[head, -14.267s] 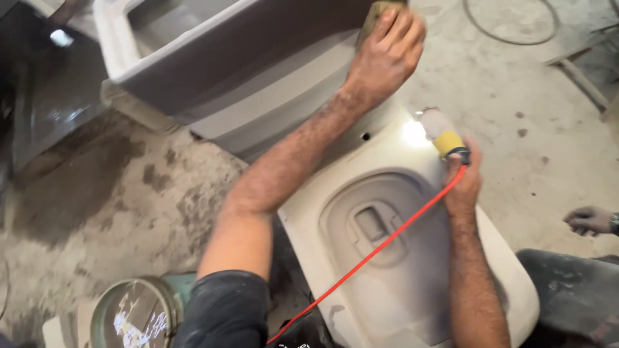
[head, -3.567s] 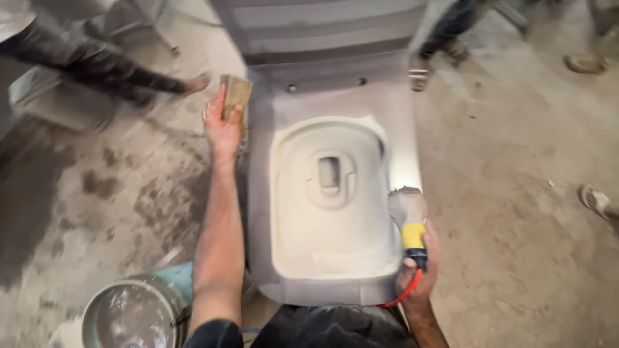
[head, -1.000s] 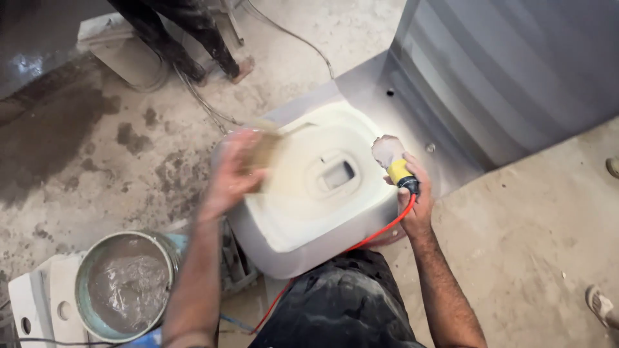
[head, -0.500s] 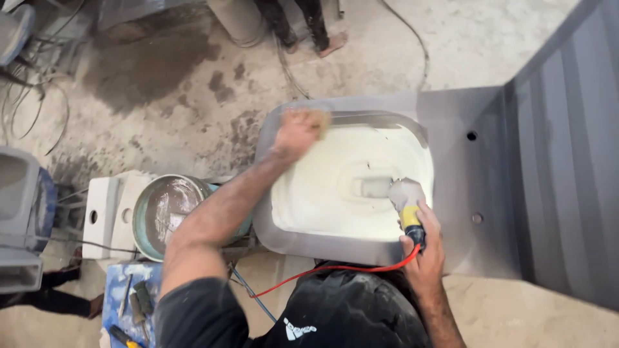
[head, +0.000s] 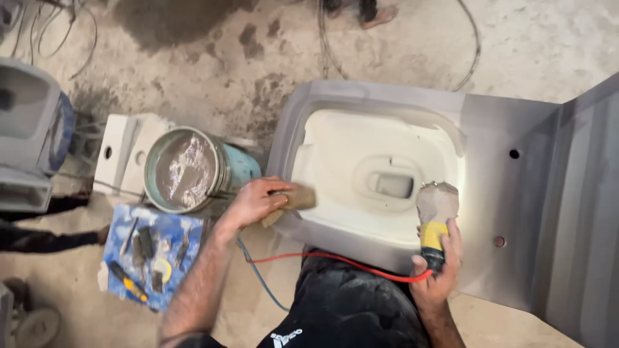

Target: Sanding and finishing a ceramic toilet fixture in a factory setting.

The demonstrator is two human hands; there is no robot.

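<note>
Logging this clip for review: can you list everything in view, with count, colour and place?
Unfired toilet body: one, grey with a pale bowl, centre to right.
Sponge: one, tan, on the bowl's near-left rim.
Lamp: one, yellow handle, pale wrapped head, at the bowl's near-right edge.
Cord: one, red, running from the lamp.
Bucket: one, teal, murky liquid inside, left of the bowl.
Blue cloth: one, with small tools on it, lower left.
Grey casting: one, far left.
Another person's feet: top edge.
Left hand: grips the sponge.
Right hand: grips the lamp.

Ceramics workshop, unfired toilet casting (head: pixel 387 174), dusty floor (head: pixel 548 45)
</note>
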